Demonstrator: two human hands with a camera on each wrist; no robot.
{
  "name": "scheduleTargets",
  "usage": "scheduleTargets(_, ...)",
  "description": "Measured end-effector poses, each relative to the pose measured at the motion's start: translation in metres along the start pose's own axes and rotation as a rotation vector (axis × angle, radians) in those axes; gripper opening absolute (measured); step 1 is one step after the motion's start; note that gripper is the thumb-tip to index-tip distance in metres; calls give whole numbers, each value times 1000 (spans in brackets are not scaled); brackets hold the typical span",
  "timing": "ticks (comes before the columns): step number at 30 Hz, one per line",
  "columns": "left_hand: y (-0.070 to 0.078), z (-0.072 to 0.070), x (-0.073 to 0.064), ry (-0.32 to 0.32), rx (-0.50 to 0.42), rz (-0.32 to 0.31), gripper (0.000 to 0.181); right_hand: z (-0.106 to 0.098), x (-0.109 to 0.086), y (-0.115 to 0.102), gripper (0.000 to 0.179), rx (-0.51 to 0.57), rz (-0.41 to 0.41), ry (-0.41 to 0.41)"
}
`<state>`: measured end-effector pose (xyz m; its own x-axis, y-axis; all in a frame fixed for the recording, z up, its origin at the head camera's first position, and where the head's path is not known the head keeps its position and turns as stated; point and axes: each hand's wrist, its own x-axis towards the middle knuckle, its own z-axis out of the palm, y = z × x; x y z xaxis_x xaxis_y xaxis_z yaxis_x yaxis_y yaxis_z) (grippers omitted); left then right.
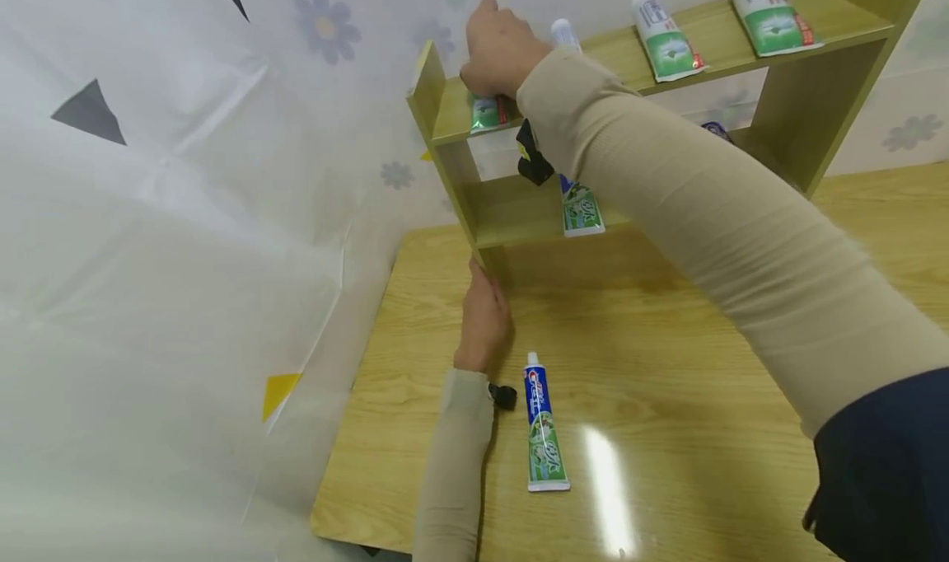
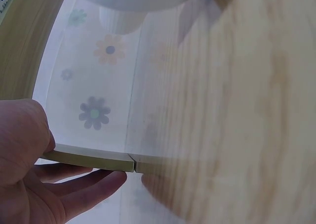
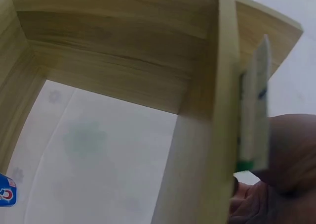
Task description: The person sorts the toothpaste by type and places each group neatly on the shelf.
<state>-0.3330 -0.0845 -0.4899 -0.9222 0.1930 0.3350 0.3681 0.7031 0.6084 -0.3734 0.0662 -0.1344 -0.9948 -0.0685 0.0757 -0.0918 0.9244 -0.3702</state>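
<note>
On the upper level of a wooden shelf rack (image 1: 515,212), my right hand (image 1: 504,49) grips a toothpaste tube at the left end. Only the tube's green lower part (image 1: 487,113) shows below the hand. In the right wrist view that toothpaste tube (image 3: 254,115) stands edge-on beside the board, partly blurred. Lower down, my left hand (image 1: 485,316) holds the bottom of the rack's left side panel. The left wrist view has its thumb and fingers on either side of the panel's edge (image 2: 94,160). A blue and green toothpaste tube (image 1: 543,430) lies on the table near the left wrist.
White and green toothpaste tubes (image 1: 670,39) lie along the upper shelf. On the lower shelf is a blue and green tube (image 1: 582,209), partly behind the right arm. A whitish sheet (image 1: 170,298) hangs left of the wooden table (image 1: 385,397); a flowered wall stands behind.
</note>
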Motion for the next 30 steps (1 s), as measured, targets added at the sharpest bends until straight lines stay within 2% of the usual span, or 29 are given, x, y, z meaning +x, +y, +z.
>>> scheduleTargets(3,1,0,2,6,-10,24,58,2,3,2,65,8,14,20)
scheduleTargets(4,-7,6,7,20,-12,45,58,2,4,2,65,12,15,27)
scheduleTargets(8,-6,9,6,22,-13,47,59,4,1,5,70,14,8,52)
scheduleTargets(10,-6,10,4,13,-11,36,59,2,-3,9,77,-11,-16,84)
scheduleTargets(11,3,4,0,-2,-7,18,59,0,-5,11,81,-41,-22,105)
scheduleTargets(13,4,3,0,-5,2,19,60,-8,-10,17,86,-122,-37,164)
scheduleTargets(16,3,0,2,9,19,24,60,-23,-17,24,61,-246,-20,207)
scheduleTargets(18,2,-3,4,13,12,22,60,-32,-22,28,41,-306,9,169)
scheduleTargets(20,0,-6,6,15,0,11,59,-36,-25,32,29,-332,32,108)
scheduleTargets(23,-4,-9,6,16,-33,21,59,-36,-25,38,36,-323,44,49)
scheduleTargets(24,-13,-4,9,27,-39,42,59,-35,-25,41,38,-313,35,40)
scheduleTargets(27,-19,-3,9,49,-48,76,59,-37,-22,48,36,-270,21,9)
scheduleTargets(28,-28,1,12,61,-52,94,60,-39,-22,51,35,-261,14,-1)
scheduleTargets(30,-28,2,13,68,-51,104,60,-45,-23,53,40,-263,18,-32)
